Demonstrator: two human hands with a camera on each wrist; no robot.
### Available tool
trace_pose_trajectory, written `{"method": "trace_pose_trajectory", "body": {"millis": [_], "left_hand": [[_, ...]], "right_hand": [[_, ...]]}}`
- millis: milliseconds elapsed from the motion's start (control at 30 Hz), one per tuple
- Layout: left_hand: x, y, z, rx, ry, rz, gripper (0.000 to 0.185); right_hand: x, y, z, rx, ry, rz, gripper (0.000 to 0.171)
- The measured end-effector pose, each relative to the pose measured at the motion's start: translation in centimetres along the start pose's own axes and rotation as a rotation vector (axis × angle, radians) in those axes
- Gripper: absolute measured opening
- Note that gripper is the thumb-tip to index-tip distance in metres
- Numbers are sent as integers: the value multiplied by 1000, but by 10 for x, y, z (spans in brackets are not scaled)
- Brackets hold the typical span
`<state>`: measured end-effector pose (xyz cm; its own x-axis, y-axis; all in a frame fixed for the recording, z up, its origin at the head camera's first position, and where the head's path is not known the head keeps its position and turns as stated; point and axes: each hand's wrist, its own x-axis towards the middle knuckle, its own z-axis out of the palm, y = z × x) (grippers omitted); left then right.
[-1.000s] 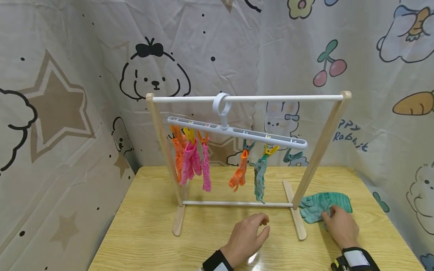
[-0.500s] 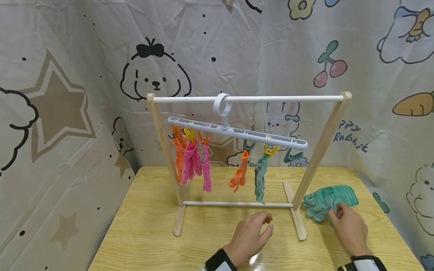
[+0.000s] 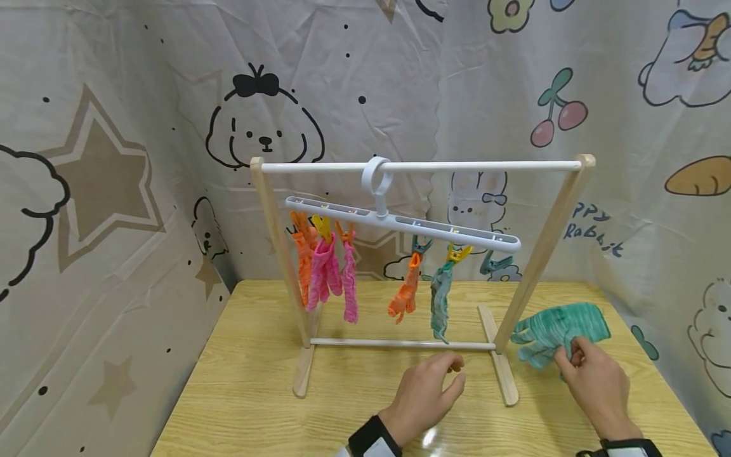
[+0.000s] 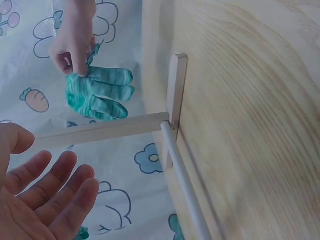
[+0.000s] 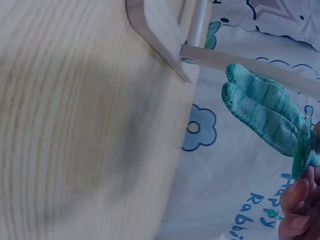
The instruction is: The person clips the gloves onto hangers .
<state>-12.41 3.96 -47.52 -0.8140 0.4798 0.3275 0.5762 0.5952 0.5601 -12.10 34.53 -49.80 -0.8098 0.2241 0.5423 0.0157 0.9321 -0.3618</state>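
Note:
A green knit glove (image 3: 562, 327) is pinched between the thumb and fingers of my right hand (image 3: 596, 381), to the right of the wooden rack. In the left wrist view the glove (image 4: 97, 92) hangs from that hand with its fingers pointing toward the rack foot. The right wrist view has the glove (image 5: 265, 110) above the table edge, and the curled fingertips (image 5: 297, 192) at its near end. My left hand (image 3: 425, 393) is over the table in front of the rack, fingers loosely bent, holding nothing; its palm (image 4: 30, 215) shows in the left wrist view.
A pale hanger (image 3: 394, 222) hangs tilted from the rack's white top rod (image 3: 485, 165). Clothespins on it hold orange gloves (image 3: 405, 289), pink gloves (image 3: 324, 273) and a green glove (image 3: 441, 301). One grey-blue clothespin (image 3: 495, 262) at its right end holds nothing. Rack feet (image 3: 498, 355) stand on the table.
My right hand has raised the green glove and moved it slightly right, away from the rack's foot. The left hand has shifted a little to the right.

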Motion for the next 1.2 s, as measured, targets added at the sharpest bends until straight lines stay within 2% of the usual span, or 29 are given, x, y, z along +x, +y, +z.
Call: {"method": "trace_pose_trajectory", "body": {"millis": [300,700,1067,1200], "left_hand": [[5,8,-5,4,50,49,15],[11,20,-17,-14,66,77,13],[18,28,-26,-42,38,45,16],[20,31,-29,-41,59,55,16]], "right_hand": [[0,-5,-13,41,85,-85,20],[4,-8,-29,108,205,-176,16],[6,-16,-41,158,286,-245,17],[8,-23,-45,188,306,-257,18]]}}
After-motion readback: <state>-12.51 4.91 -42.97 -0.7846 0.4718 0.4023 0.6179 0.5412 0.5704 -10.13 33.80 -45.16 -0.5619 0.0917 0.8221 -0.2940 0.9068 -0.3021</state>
